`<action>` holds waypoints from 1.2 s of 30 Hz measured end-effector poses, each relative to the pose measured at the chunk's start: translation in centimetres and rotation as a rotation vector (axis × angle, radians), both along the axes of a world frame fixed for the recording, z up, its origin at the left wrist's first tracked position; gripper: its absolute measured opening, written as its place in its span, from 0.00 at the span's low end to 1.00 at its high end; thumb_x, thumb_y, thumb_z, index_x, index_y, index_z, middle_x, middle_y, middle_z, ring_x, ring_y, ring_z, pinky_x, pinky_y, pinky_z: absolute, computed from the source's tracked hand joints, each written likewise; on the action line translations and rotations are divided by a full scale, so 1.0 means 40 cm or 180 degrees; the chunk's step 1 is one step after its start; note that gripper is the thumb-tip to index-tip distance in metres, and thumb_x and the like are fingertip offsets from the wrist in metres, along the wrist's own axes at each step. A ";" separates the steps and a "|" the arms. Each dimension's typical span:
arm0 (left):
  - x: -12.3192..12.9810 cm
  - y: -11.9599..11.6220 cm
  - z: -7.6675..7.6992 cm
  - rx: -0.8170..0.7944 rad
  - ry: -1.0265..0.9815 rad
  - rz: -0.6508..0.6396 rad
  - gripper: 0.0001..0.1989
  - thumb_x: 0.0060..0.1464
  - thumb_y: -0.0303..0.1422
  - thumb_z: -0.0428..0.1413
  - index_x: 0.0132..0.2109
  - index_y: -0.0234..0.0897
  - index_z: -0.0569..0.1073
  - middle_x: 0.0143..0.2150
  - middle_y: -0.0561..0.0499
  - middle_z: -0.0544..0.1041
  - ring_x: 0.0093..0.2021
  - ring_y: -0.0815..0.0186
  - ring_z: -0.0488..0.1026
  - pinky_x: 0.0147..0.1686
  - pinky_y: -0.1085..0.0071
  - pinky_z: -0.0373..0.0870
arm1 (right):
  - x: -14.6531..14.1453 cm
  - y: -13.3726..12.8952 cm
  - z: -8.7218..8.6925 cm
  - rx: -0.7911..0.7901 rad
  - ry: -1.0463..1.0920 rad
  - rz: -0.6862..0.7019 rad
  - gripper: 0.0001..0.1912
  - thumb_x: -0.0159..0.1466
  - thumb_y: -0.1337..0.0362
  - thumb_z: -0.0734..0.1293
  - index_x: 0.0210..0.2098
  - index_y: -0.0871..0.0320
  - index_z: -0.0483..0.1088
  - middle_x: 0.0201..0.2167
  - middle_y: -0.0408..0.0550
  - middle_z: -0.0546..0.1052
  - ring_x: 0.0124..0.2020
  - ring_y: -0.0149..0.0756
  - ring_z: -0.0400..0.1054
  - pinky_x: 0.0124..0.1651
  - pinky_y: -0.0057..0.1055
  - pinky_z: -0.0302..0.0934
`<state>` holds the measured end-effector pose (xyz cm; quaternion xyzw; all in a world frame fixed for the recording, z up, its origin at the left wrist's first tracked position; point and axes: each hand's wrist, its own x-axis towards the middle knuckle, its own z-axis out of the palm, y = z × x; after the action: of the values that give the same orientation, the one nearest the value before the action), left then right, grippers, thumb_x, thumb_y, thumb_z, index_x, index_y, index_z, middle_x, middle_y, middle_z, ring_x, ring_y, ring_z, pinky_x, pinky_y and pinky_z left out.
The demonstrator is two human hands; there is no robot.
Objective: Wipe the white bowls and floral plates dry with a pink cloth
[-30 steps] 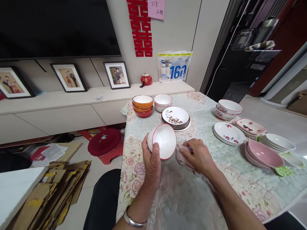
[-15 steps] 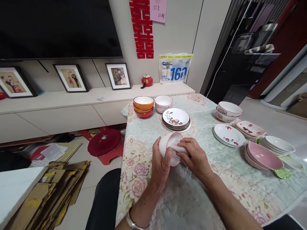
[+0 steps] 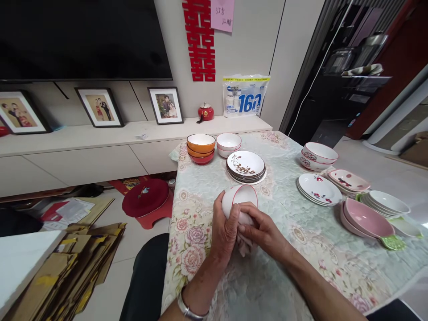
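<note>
A white bowl (image 3: 245, 194) with a pink rim is tilted on its side above the near part of the table. My left hand (image 3: 224, 227) is closed around its left side, thumb toward the front. My right hand (image 3: 262, 226) is closed on a pale pinkish cloth (image 3: 245, 246), which it presses against the bowl's rim and near side; part of the cloth hangs below the fingers. Just beyond the bowl stands a stack of white plates (image 3: 246, 164) with brown flower prints.
Orange and red bowls (image 3: 201, 145) and pink-rimmed bowls (image 3: 228, 143) are stacked at the back left. To the right stand flowered plates (image 3: 319, 189), patterned bowls (image 3: 320, 154), pink dishes (image 3: 368, 216) and small white bowls (image 3: 389, 201). A red stool (image 3: 146, 200) is left of the table.
My right hand has moved from inside the bowl's opening to its near rim and outer side. The cloth now hangs below my fingers. My left hand keeps its hold.
</note>
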<state>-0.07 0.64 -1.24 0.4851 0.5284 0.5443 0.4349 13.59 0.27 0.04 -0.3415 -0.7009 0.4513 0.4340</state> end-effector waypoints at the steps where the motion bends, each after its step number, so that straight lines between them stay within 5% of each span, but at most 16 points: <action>1: -0.001 0.001 -0.002 0.0012 -0.0014 -0.0004 0.33 0.60 0.49 0.49 0.65 0.35 0.57 0.61 0.38 0.67 0.60 0.52 0.65 0.59 0.55 0.61 | 0.002 0.003 -0.001 0.0033 -0.0115 0.0098 0.15 0.66 0.60 0.66 0.52 0.52 0.70 0.48 0.48 0.71 0.49 0.38 0.67 0.53 0.34 0.61; 6: -0.004 0.008 -0.006 0.0013 0.0007 0.0024 0.33 0.59 0.49 0.51 0.64 0.34 0.59 0.61 0.38 0.67 0.61 0.52 0.65 0.60 0.55 0.59 | 0.020 0.014 0.008 0.0563 -0.1298 0.0361 0.13 0.71 0.64 0.58 0.47 0.53 0.74 0.41 0.47 0.75 0.43 0.35 0.67 0.48 0.33 0.62; 13: 0.001 0.002 0.007 -0.0020 -0.0114 -0.0073 0.36 0.56 0.49 0.55 0.65 0.34 0.57 0.60 0.37 0.67 0.59 0.50 0.67 0.58 0.54 0.63 | 0.028 0.018 -0.030 0.1420 -0.2959 -0.1130 0.13 0.66 0.72 0.61 0.44 0.56 0.75 0.44 0.57 0.73 0.44 0.44 0.61 0.44 0.38 0.60; 15: 0.004 -0.003 0.012 0.0026 0.0039 -0.0069 0.36 0.56 0.48 0.55 0.65 0.34 0.58 0.61 0.37 0.67 0.60 0.50 0.66 0.58 0.54 0.62 | 0.018 0.011 -0.033 0.1321 -0.2887 -0.1176 0.12 0.66 0.72 0.60 0.40 0.58 0.75 0.38 0.55 0.73 0.40 0.42 0.62 0.42 0.37 0.60; 18: 0.001 -0.004 0.014 0.0085 0.0228 -0.0048 0.35 0.56 0.47 0.55 0.64 0.33 0.59 0.61 0.37 0.67 0.61 0.50 0.65 0.60 0.54 0.60 | 0.004 -0.001 -0.015 0.0896 -0.2090 -0.0599 0.11 0.69 0.68 0.58 0.37 0.58 0.72 0.34 0.49 0.73 0.37 0.38 0.65 0.41 0.34 0.62; 20: -0.007 0.002 0.011 0.0039 0.0155 -0.0016 0.32 0.58 0.47 0.53 0.64 0.35 0.60 0.61 0.38 0.68 0.61 0.51 0.65 0.60 0.55 0.60 | 0.000 -0.008 0.006 0.0618 -0.1424 0.0027 0.11 0.69 0.63 0.59 0.46 0.57 0.71 0.41 0.49 0.74 0.43 0.38 0.67 0.46 0.34 0.63; 23: -0.022 0.014 0.007 -0.0146 -0.0102 0.0031 0.28 0.60 0.48 0.50 0.62 0.36 0.63 0.58 0.40 0.71 0.58 0.54 0.68 0.57 0.57 0.63 | -0.003 -0.015 0.031 0.0673 -0.1212 0.0519 0.27 0.64 0.62 0.66 0.62 0.54 0.60 0.61 0.55 0.64 0.61 0.45 0.58 0.60 0.40 0.58; 25: -0.028 0.020 0.005 -0.0167 -0.0131 0.0040 0.28 0.60 0.49 0.49 0.60 0.36 0.64 0.56 0.41 0.72 0.56 0.55 0.69 0.56 0.58 0.63 | -0.005 -0.016 0.034 0.0896 -0.1563 0.0419 0.31 0.62 0.68 0.65 0.64 0.52 0.59 0.63 0.56 0.61 0.64 0.47 0.54 0.62 0.44 0.55; 30: -0.022 0.019 0.006 -0.0131 -0.0127 -0.0076 0.29 0.58 0.49 0.52 0.60 0.35 0.64 0.54 0.41 0.74 0.53 0.55 0.71 0.55 0.58 0.65 | 0.000 -0.008 0.012 0.1129 -0.2117 0.0111 0.21 0.63 0.76 0.58 0.51 0.53 0.70 0.47 0.51 0.74 0.50 0.41 0.66 0.52 0.39 0.61; 36: 0.005 0.000 0.011 -0.0226 -0.0068 -0.0100 0.39 0.51 0.43 0.60 0.65 0.35 0.55 0.62 0.37 0.66 0.59 0.53 0.67 0.58 0.58 0.63 | -0.005 -0.012 -0.012 0.0827 -0.1287 -0.0402 0.07 0.66 0.70 0.59 0.34 0.56 0.67 0.32 0.43 0.71 0.33 0.32 0.65 0.35 0.27 0.59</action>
<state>0.14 0.65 -0.82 0.4718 0.5351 0.5234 0.4660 13.38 -0.20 -0.43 -0.4093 -0.8030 0.2519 0.3526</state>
